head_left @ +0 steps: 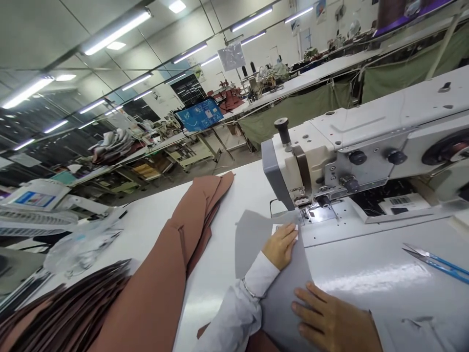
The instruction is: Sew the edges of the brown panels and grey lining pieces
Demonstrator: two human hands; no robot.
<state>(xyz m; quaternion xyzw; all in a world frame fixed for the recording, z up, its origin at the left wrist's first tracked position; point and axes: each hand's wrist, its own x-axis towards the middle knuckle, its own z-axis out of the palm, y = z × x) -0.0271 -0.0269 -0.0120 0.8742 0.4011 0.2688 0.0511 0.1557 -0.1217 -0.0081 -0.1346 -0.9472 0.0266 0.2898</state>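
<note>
A grey fabric piece (252, 234) lies flat on the white table in front of a sewing machine (366, 142). My left hand (281, 244) presses on the grey fabric beside a small white label (277, 228), close to the needle area (311, 208). My right hand (326, 320) rests flat on the near part of the same fabric, fingers spread. Neither hand grips anything.
Rust-brown fabric pieces (183, 244) stretch along the table to the left, with a dark brown stack (69, 308) at the near left. Blue-handled snips (436, 259) lie at the right. A clear plastic bag (80, 244) sits at the left. Other workbenches and a blue screen (200, 115) stand behind.
</note>
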